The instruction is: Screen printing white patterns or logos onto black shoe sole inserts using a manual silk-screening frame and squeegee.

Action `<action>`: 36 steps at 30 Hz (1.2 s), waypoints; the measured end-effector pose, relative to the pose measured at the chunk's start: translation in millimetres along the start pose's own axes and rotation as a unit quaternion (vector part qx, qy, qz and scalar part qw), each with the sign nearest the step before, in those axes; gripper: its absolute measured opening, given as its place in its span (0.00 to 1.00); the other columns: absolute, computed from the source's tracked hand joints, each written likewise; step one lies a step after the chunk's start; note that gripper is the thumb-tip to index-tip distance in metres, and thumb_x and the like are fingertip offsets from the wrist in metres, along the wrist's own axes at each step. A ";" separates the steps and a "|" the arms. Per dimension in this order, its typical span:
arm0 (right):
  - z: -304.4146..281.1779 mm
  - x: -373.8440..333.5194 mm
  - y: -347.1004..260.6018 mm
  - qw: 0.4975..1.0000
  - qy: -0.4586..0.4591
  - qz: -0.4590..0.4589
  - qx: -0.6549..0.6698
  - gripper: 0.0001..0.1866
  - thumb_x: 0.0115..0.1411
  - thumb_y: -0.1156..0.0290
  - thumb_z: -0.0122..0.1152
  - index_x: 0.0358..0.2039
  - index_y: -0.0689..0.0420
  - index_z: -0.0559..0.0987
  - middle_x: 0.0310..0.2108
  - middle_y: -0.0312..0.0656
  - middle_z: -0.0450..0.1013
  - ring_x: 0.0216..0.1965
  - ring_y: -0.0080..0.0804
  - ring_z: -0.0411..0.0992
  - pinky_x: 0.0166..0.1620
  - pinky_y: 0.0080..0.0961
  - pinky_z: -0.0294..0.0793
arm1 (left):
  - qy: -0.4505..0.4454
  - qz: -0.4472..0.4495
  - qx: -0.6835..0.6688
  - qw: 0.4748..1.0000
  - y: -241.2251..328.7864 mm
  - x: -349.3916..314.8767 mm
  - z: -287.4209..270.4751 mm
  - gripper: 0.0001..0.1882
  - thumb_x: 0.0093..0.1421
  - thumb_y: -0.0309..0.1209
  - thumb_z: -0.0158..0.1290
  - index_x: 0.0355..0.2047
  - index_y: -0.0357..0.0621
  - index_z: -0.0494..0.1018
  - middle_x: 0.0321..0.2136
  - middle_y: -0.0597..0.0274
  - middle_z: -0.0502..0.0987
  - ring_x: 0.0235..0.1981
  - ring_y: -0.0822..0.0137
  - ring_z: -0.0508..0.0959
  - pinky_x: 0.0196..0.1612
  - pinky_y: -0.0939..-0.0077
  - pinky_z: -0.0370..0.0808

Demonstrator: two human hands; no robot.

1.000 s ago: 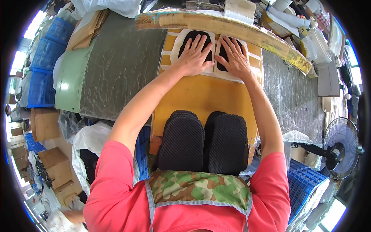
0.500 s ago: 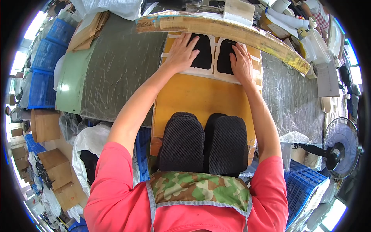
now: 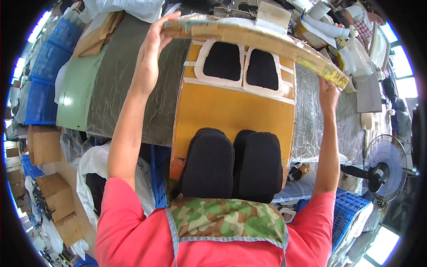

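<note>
Had my right grip (image 3: pixel 329 92) clenched on the wooden bar (image 3: pixel 249 35), couldn't tell if my left grip (image 3: pixel 150 58) held too.

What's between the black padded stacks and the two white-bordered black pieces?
Head view: bare orange board, except a thin white strip crossing it by the black pieces' near edges.
</note>
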State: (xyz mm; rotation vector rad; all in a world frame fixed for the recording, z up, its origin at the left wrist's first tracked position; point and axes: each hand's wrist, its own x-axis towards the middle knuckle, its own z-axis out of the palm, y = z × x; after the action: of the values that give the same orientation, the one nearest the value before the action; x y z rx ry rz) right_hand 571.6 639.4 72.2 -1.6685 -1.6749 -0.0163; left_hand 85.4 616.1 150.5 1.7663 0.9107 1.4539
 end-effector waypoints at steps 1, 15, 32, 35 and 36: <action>-14.6 10.9 16.2 1.000 0.025 0.013 0.007 0.12 0.60 0.74 0.55 0.44 0.59 0.80 0.38 0.49 0.78 0.40 0.41 0.78 0.45 0.29 0.74 | -0.002 0.007 -0.009 1.000 -2.9 -4.8 1.8 0.33 0.69 0.54 0.27 0.58 0.40 0.62 0.61 0.53 0.63 0.64 0.59 0.59 0.65 0.61 0.53; 90.8 97.2 -122.1 0.958 -0.047 -0.255 -0.122 0.28 0.57 0.61 0.58 0.57 0.53 0.68 0.59 0.43 0.64 0.62 0.38 0.59 0.61 0.43 0.57 | 0.010 -0.120 0.073 0.990 -75.1 -115.0 42.7 0.15 0.60 0.20 0.45 0.48 0.38 0.63 0.66 0.51 0.52 0.42 0.68 0.70 0.50 0.73 0.68; 106.8 69.8 -176.3 0.951 -0.105 -0.290 0.003 0.12 0.53 0.77 0.57 0.40 0.56 0.75 0.36 0.45 0.75 0.39 0.45 0.72 0.46 0.38 0.70 | 0.033 -0.117 0.082 0.989 -79.2 -116.8 42.0 0.15 0.53 0.12 0.42 0.41 0.38 0.63 0.66 0.48 0.51 0.40 0.66 0.73 0.48 0.73 0.71; 129.8 63.6 -167.3 0.953 -0.100 -0.286 0.015 0.08 0.55 0.76 0.56 0.37 0.55 0.77 0.33 0.43 0.76 0.37 0.44 0.73 0.44 0.39 0.70 | 0.037 -0.113 0.073 0.990 -80.6 -114.1 46.3 0.15 0.53 0.12 0.42 0.40 0.37 0.63 0.65 0.46 0.52 0.40 0.63 0.74 0.47 0.71 0.72; 124.0 52.1 -157.1 0.951 -0.114 -0.289 0.000 0.08 0.55 0.76 0.56 0.36 0.55 0.77 0.32 0.42 0.76 0.36 0.43 0.73 0.43 0.38 0.70 | 0.036 -0.109 0.067 0.991 -81.6 -113.1 48.3 0.15 0.53 0.12 0.42 0.40 0.38 0.64 0.65 0.46 0.52 0.40 0.63 0.74 0.47 0.71 0.72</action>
State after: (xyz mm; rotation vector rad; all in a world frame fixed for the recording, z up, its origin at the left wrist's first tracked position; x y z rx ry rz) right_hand 383.0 723.1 86.6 -1.1567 -2.2876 -0.1086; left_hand 109.3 561.5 15.5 1.6573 1.2234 1.3480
